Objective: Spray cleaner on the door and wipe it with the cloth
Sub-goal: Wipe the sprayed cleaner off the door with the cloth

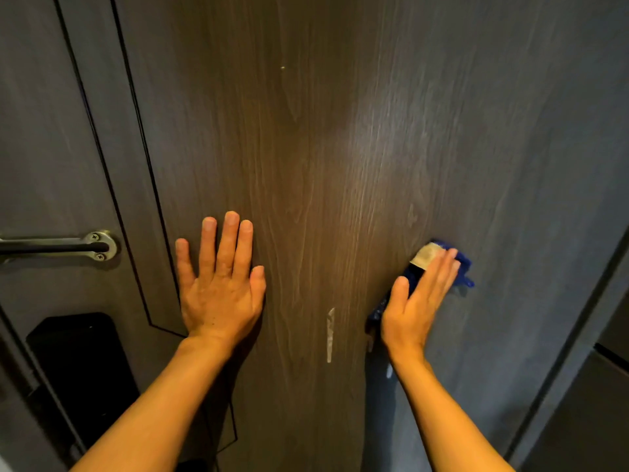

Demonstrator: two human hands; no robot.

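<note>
A dark wood-grain door (323, 137) fills the head view, close in front of me. My left hand (219, 284) lies flat on it with the fingers spread, holding nothing. To the right, my right hand (417, 294) presses a blue cloth (464, 264) against the door; the cloth has a pale tan patch near my fingertips and is mostly hidden under the palm. A pale streak (330, 335) runs down the door between the two hands. No spray bottle is in sight.
At the left a metal latch bar (68, 247) is screwed to the frame, with a black lock box (81, 366) below it. A grey panel edge (585, 318) runs down the right side.
</note>
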